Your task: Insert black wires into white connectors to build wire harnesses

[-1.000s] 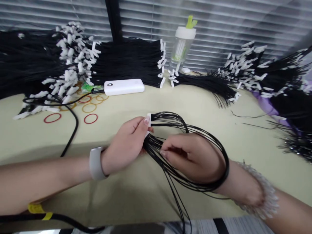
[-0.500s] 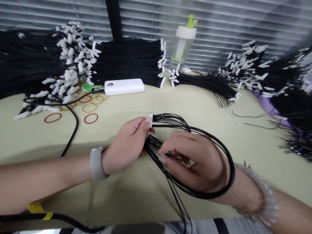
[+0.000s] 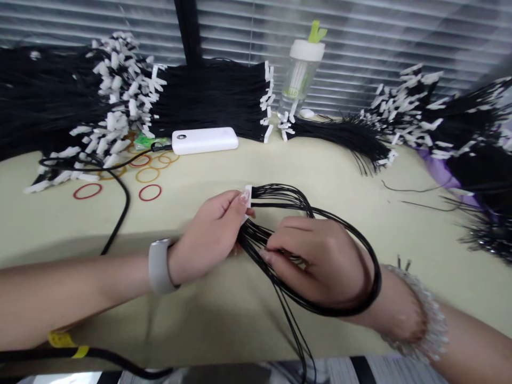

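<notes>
A looped bundle of thin black cables (image 3: 344,308) with white connectors (image 3: 248,196) at its end lies between my hands above the table. My left hand (image 3: 218,226) is closed around the connector end, thumb pressed on the white plastic. Inside the loop is my right hand (image 3: 320,258), its fingers curled and its thumb and index tips drawn together at the strands near the connectors. The black loop passes round the back of that hand at the wrist. A few loose strands hang down toward the table's front edge.
Stacks of black cables (image 3: 212,101) with white connectors line the back, with more piles at right (image 3: 476,128). A white power bank (image 3: 205,141), rubber bands (image 3: 150,192) and a bottle (image 3: 302,72) stand or lie before the blinds. A thick black cord (image 3: 120,362) crosses the front left.
My right thumb and index finger have drawn closer together on the strands, and the hand has shifted slightly left. The loop around it has tightened a little. My left hand keeps its hold.
</notes>
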`<state>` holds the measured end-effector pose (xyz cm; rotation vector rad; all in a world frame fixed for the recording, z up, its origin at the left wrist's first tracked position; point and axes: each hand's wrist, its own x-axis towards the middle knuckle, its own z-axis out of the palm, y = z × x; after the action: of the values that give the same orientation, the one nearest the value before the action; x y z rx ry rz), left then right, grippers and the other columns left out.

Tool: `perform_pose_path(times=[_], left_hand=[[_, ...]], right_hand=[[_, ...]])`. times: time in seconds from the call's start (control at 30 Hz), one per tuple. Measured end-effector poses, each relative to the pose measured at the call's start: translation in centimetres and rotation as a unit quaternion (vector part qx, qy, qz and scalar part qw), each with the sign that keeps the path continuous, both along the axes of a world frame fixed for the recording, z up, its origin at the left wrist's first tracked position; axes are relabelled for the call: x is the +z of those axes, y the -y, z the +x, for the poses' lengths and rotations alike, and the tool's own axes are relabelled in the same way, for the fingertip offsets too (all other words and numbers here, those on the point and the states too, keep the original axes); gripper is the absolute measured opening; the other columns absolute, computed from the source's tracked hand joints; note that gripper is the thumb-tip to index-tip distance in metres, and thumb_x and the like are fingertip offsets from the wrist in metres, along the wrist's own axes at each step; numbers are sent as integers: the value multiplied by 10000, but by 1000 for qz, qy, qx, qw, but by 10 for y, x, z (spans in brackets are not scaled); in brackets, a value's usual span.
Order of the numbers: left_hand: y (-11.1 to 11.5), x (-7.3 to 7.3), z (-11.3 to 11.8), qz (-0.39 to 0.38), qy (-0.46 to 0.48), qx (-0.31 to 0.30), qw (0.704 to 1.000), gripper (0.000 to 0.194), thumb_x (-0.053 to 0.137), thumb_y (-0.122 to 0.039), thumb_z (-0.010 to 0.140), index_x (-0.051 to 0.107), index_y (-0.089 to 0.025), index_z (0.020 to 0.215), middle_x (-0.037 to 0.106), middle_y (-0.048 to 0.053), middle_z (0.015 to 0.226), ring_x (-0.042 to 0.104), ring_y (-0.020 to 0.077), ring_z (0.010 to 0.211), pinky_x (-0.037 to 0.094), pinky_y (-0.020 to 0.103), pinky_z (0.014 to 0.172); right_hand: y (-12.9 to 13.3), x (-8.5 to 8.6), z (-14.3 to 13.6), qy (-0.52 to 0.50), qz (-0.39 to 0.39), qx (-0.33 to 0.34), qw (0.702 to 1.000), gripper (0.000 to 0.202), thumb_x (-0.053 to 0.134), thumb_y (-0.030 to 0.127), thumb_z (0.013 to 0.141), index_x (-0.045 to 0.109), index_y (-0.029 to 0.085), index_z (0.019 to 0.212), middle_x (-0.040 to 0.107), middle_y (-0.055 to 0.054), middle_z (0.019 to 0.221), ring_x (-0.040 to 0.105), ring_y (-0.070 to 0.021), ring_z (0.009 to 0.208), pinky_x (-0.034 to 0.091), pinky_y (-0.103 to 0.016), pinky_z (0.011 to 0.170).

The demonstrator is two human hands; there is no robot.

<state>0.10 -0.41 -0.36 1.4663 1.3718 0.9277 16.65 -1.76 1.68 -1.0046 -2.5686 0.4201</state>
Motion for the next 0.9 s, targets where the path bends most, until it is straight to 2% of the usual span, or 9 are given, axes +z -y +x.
perform_pose_path(times=[0.13, 0.4, 0.53, 0.63, 0.7, 0.73, 0.77, 0.83, 0.9], left_hand=[[0, 0, -1, -7, 0, -7, 1000, 374, 331, -495, 813, 479, -172, 697, 417, -50, 490, 412, 66, 360, 325, 164, 325], [1, 2, -1, 2, -25, -11, 1000, 387, 310, -497, 820, 488, -174, 703, 448, -38, 526, 430, 73, 381, 345, 176, 348], [1, 0, -1, -8, -11, -8, 1000, 376, 323, -499, 814, 488, -178, 709, 471, -35, 545, 431, 68, 372, 346, 170, 334], [1, -1, -1, -6, 10, -2, 1000, 352, 351, -482, 811, 494, -177, 711, 439, -45, 509, 417, 62, 359, 330, 155, 317], [1, -1, -1, -5, 23, -1, 1000, 343, 359, -470, 812, 494, -174, 704, 419, -51, 486, 404, 58, 350, 320, 147, 310], [1, -1, -1, -6, 25, -1, 1000, 342, 359, -466, 813, 493, -173, 700, 415, -52, 480, 400, 57, 348, 319, 146, 309], [1, -1, -1, -8, 23, -1, 1000, 340, 361, -464, 813, 492, -172, 695, 414, -53, 476, 398, 57, 348, 320, 146, 311], [1, 0, -1, -17, 17, -5, 1000, 345, 357, -468, 813, 489, -174, 690, 404, -54, 462, 392, 58, 347, 317, 147, 314], [2, 1, 0, -30, 12, -21, 999, 358, 346, -480, 813, 485, -175, 688, 400, -54, 457, 385, 59, 348, 312, 149, 317]], right_hand=[[0, -3, 1, 48, -2, 19, 999, 217, 406, 212, 804, 538, 159, 640, 487, 10, 614, 389, -70, 559, 264, -222, 523], [-13, 6, 13, 44, -46, 29, 998, 222, 410, 199, 791, 524, 159, 605, 484, 24, 542, 372, -52, 505, 289, -198, 510], [-18, 8, 21, 117, -41, 27, 992, 221, 425, 183, 764, 507, 163, 561, 455, 37, 481, 336, -49, 452, 265, -203, 459], [-24, 18, 39, 136, -51, -22, 989, 202, 479, 204, 732, 544, 169, 543, 422, 48, 417, 319, -39, 390, 234, -190, 386], [-32, 31, 55, 65, -12, -159, 985, 141, 538, 258, 712, 630, 186, 634, 490, 41, 438, 395, -46, 375, 285, -182, 375], [-38, 37, 63, -18, 55, -253, 966, 115, 571, 257, 688, 654, 182, 661, 516, 27, 452, 431, -58, 373, 306, -188, 371], [-44, 43, 71, -125, 109, -310, 936, 99, 582, 217, 671, 665, 174, 705, 561, 1, 526, 487, -78, 420, 340, -197, 384], [-56, 54, 84, -367, 142, -329, 858, 149, 559, 106, 646, 656, 151, 750, 589, -38, 683, 565, -110, 556, 399, -219, 448], [-65, 60, 90, -500, 113, -298, 805, 195, 493, 59, 667, 632, 149, 770, 560, -37, 782, 562, -77, 608, 412, -213, 493]])
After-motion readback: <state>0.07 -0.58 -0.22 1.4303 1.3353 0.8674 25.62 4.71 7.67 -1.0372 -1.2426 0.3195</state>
